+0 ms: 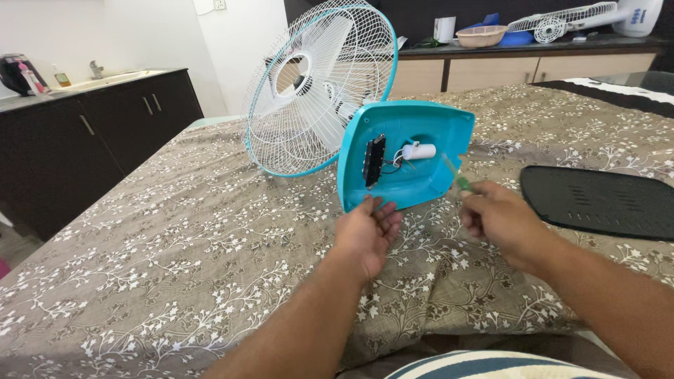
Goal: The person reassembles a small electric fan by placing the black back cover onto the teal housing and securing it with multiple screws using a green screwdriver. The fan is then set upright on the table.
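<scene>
While lying on its side, a table fan (323,88) shows its open turquoise base (414,133).
Left hand (365,231), fingers loosely spread, steadies the base's edge; right hand (498,217) pinches a green-handled screwdriver (456,177).

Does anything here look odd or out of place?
Yes. The fan lies tipped on the bed, its turquoise base open with wiring exposed; the black cover lies apart, beside the right hand.
</scene>
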